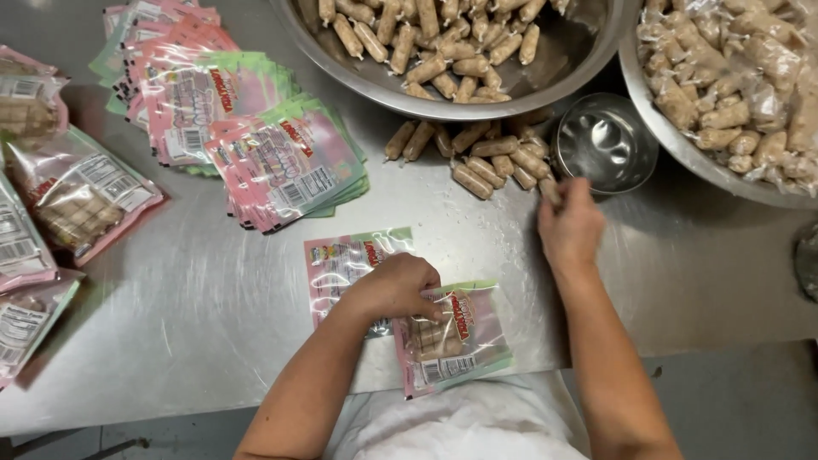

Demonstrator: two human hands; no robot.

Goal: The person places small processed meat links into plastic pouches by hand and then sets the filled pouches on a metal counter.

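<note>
Steel table [213,341], brushed and scuffed, fills nearly the whole view from above; its near edge runs across the bottom, with grey floor [733,400] showing beyond the lower right corner. Left hand [396,285] is curled over the mouth of a pink and green pouch [456,341] that lies near the table's front edge, part filled with short tan sausages; fingers pinch the opening, clamped on the film. An empty pouch [341,260] lies flat just beside it, partly under the wrist. Right hand [569,226] reaches away to a loose heap of sausages [490,153] on the bare metal, fingers closed round one sausage [550,189] at the heap's edge. A small steel cup [607,140] stands just right of the heap. Behind, a large steel bowl [562,60] holds more sausages, and a second bowl [673,140] at right holds bagged ones. A fanned stack of empty pouches [256,128] lies upper left, with filled pouches [77,200] along the left edge
</note>
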